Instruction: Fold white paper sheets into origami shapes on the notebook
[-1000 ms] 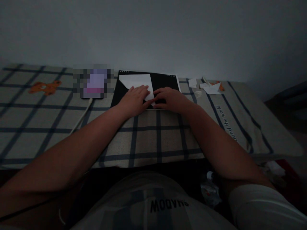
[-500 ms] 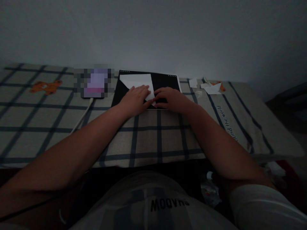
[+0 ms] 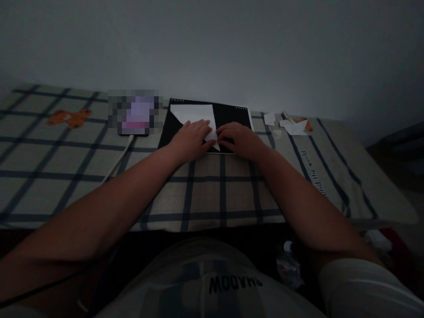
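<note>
A folded sheet of white paper lies on a black pad with punched holes along its far edge. Its left side slants inward and a narrow point sticks out at the near end. My left hand rests flat on the paper, fingers stretched out and thumb pointing right, covering its middle. At the paper's right edge is my right hand, its fingers bent and the thumb held apart from them. The fingertips are close to or touching that edge; I see nothing gripped between them.
A phone, pixelated, lies on the left with a white cable plugged in. Beyond it is an orange cutout. Paper scraps and a folded paper boat lie right on the checked tablecloth. A wall stands behind.
The whole view has shifted slightly. My left thumb has drawn back a little from the right fingertips, and the paper's near point shows more. Both hands stay at the paper.
</note>
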The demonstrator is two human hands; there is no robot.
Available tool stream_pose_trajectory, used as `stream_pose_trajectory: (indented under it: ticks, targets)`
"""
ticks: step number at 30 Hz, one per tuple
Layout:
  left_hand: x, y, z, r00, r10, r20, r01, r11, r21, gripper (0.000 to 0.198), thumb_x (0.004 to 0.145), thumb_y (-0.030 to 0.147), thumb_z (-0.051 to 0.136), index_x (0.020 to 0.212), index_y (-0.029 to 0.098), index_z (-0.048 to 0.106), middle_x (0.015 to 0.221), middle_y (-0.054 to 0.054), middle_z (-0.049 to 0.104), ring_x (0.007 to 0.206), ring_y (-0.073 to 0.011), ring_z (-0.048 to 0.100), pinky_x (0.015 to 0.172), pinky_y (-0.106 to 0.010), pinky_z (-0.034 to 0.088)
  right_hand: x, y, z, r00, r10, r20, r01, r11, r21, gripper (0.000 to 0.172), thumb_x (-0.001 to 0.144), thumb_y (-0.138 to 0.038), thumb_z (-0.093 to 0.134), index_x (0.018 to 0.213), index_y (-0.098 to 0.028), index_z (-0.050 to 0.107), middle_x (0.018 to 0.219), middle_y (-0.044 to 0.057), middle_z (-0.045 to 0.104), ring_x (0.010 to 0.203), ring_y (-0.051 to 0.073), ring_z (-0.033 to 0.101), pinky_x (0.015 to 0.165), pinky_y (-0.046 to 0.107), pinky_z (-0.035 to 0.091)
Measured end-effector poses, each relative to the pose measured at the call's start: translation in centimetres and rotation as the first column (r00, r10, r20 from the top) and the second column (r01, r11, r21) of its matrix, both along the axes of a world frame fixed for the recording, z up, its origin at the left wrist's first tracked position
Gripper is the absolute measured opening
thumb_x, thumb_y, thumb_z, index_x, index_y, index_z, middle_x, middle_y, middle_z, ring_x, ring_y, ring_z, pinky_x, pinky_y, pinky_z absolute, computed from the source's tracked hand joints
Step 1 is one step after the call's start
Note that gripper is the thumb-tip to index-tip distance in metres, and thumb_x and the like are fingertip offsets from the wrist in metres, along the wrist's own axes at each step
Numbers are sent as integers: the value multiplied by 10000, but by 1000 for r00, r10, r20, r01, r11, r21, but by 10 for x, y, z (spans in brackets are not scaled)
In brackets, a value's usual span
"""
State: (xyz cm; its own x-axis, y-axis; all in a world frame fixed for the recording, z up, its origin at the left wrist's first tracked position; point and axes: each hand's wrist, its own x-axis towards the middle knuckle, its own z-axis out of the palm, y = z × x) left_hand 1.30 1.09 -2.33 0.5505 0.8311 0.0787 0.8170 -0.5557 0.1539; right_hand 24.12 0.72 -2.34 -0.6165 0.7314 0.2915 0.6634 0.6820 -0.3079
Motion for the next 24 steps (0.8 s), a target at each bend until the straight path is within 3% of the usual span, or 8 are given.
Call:
stream_pose_trajectory:
  ticks: [9,18,21,24]
  targets:
    - [2,-4,-2,999,4,43,-5,1000,28,590,1120,438,471,1601,116,584,1773,-187,451,1674,-342,392,1392,-578,267,-4,0,-11,991,-129,19,128,991,49,317,1055,-272,574,1283,-252,793,1453,116,761,1360,337,656,1115,557,511]
    - [2,-6,-2,997,4,72,-6,1000,24,634,1137,444,430,1672,111,498,1765,-193,461,1671,-330,400,1393,-572,262,-9,6,-8,983,-157,98,152,987,54,380,1042,-261,584,1389,-222,735,1609,146,660,1413,375,618,1099,604,516]
    - [2,-6,-2,998,2,60,-4,1000,27,612,1138,437,429,1645,110,531,1764,-198,461,1672,-331,401,1391,-573,268,-6,17,-6,987,-123,102,121,992,24,373,1021,-266,621,1377,-225,724,1546,137,707,1358,363,643,1120,590,508]
    - [1,-6,-1,999,0,51,-2,999,32,590,1135,435,443,1627,127,549,1762,-194,464,1671,-329,403,1384,-580,284,-3,32,-3,996,-36,80,38,999,-26,242,981,-247,677,1210,-238,753,1478,108,743,1351,312,649,1182,534,474]
